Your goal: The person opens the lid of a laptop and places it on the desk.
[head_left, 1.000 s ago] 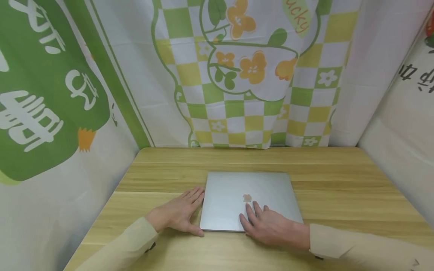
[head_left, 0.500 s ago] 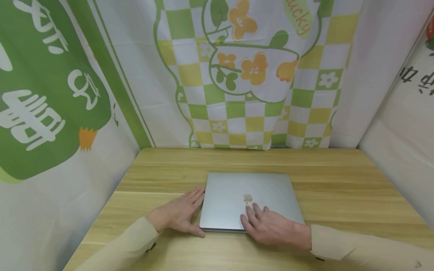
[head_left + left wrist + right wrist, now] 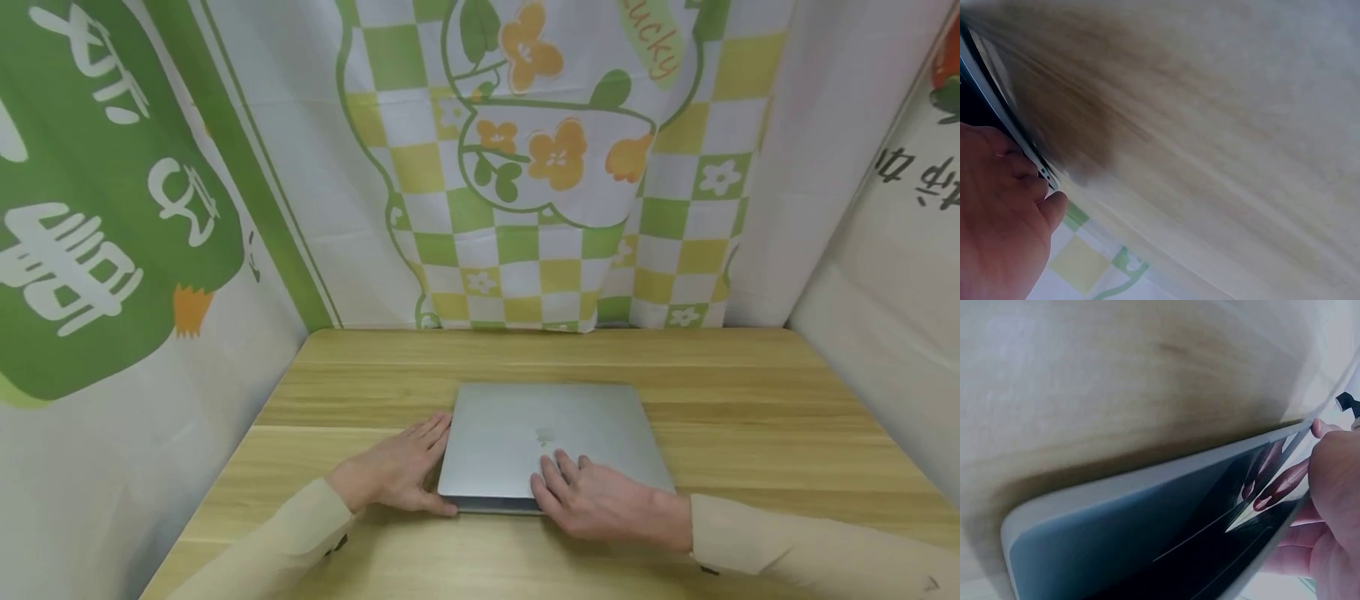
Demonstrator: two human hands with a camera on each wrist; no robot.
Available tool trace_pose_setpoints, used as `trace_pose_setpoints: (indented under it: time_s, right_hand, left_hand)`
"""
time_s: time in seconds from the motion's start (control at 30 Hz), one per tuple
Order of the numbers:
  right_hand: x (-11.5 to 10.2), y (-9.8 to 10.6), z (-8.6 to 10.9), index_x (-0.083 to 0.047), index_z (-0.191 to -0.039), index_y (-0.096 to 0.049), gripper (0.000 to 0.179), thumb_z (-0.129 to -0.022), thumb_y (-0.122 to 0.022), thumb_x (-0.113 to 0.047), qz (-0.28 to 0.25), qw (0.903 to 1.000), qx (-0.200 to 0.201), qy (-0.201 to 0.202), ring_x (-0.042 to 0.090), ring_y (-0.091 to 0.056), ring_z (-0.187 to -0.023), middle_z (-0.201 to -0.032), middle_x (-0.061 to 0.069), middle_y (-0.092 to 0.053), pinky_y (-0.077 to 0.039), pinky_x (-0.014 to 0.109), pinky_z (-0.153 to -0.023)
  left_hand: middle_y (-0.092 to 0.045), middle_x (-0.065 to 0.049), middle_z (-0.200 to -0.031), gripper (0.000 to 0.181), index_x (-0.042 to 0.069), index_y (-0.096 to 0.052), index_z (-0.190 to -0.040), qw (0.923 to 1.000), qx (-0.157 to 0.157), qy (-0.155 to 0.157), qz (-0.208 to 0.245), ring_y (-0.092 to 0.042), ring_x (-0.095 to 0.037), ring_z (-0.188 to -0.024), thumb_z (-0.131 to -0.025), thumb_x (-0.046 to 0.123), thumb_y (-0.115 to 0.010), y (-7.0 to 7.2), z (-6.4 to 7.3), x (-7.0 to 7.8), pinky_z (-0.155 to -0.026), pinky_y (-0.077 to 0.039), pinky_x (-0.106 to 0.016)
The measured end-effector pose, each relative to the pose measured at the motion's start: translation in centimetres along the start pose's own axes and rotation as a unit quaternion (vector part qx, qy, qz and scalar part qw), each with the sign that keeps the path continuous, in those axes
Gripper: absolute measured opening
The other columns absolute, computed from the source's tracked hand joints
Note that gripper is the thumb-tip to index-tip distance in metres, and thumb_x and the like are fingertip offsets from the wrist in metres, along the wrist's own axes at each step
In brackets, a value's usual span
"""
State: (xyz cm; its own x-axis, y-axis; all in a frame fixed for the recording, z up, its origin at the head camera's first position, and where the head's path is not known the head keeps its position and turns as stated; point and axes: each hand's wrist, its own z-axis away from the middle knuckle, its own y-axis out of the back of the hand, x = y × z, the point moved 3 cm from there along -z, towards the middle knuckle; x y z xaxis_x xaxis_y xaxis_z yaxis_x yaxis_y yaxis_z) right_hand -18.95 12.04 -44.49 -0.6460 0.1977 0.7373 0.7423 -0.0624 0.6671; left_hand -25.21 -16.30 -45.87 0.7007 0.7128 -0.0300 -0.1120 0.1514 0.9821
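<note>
A silver laptop [image 3: 498, 442] lies on the wooden table, its lid tilted up slightly at the front, with a dark gap above the base. My right hand [image 3: 600, 500] holds the lid's front edge, fingers on top; its thumb is hidden in the head view. The right wrist view looks into the gap, where a dark glossy screen [image 3: 1141, 537] mirrors fingers beside the right hand [image 3: 1341, 500]. Along the laptop's left side rests my left hand [image 3: 393, 475], fingers extended, thumb at the front corner. In the left wrist view, the left hand [image 3: 997, 225] touches the laptop's thin side edge [image 3: 1007, 115].
Bare wood of the table [image 3: 757, 417] surrounds the laptop. A checked, flowered curtain [image 3: 517, 250] hangs at the table's far edge. Printed cloth with green [image 3: 112, 250] stands on the left, and white cloth [image 3: 892, 275] on the right.
The laptop lid's front edge has risen from flat on the base, and the gap has widened. My right hand keeps its hold there; the left stays at the side.
</note>
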Motion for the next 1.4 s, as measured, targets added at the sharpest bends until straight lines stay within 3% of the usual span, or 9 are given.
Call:
trace_pose_setpoints:
  time_s: [0.4,0.8,1.1,1.27,1.4]
  right_hand:
    - [1.0,0.1,0.1,-0.004,-0.116,-0.058,0.04,-0.105,-0.02,-0.01,-0.017,0.9925,0.11,-0.051,0.023,-0.072,-0.083,-0.099,0.013,-0.07,-0.057,0.03,-0.053]
    - [2.9,1.0,-0.1,-0.006,-0.119,-0.057,0.039,-0.108,-0.02,-0.011,-0.021,0.9918,0.116,-0.05,0.018,-0.069,-0.082,-0.101,0.008,-0.068,-0.053,0.022,-0.051]
    - [4.0,1.6,-0.5,-0.009,-0.109,-0.054,0.033,-0.107,-0.021,-0.007,-0.026,0.9894,0.131,-0.057,0.013,-0.058,-0.068,-0.091,0.005,-0.064,-0.031,0.02,-0.039]
    - [4.5,1.8,-0.5,-0.009,-0.111,-0.053,0.036,-0.107,-0.017,-0.006,-0.04,0.9914,0.115,-0.048,0.012,-0.055,-0.066,-0.091,0.004,-0.062,-0.031,0.02,-0.039]
    - [5.0,2.1,-0.6,-0.009,-0.112,-0.052,0.039,-0.107,-0.014,-0.005,-0.051,0.9929,0.096,-0.047,0.011,-0.053,-0.063,-0.091,0.003,-0.062,-0.022,0.02,-0.039]
  left_hand:
    - [-0.016,-0.026,-0.161,0.123,-0.006,-0.02,-0.153,1.0,0.008,0.0,0.001,-0.018,-0.035,-0.151,-0.077,0.088,-0.043,0.2,0.0,-0.1,-0.123,-0.025,-0.045]
    - [-0.015,-0.026,-0.161,0.123,-0.005,-0.018,-0.154,0.9999,0.011,0.0,0.012,-0.018,-0.037,-0.151,-0.077,0.087,-0.045,0.1,0.1,-0.3,-0.123,-0.025,-0.044]
    - [-0.013,-0.025,-0.162,0.122,0.001,-0.015,-0.156,0.9989,0.022,-0.003,0.041,-0.019,-0.039,-0.15,-0.075,0.084,-0.054,0.5,0.1,0.0,-0.123,-0.025,-0.049]
    - [-0.014,-0.026,-0.161,0.121,0.002,-0.015,-0.156,0.999,0.025,-0.005,0.036,-0.019,-0.039,-0.15,-0.076,0.084,-0.053,0.4,0.1,0.0,-0.123,-0.025,-0.046]
    - [-0.017,-0.028,-0.16,0.114,0.005,-0.024,-0.155,0.9987,0.036,-0.011,0.036,-0.022,-0.041,-0.149,-0.076,0.082,-0.055,0.4,0.2,0.0,-0.122,-0.027,-0.048]
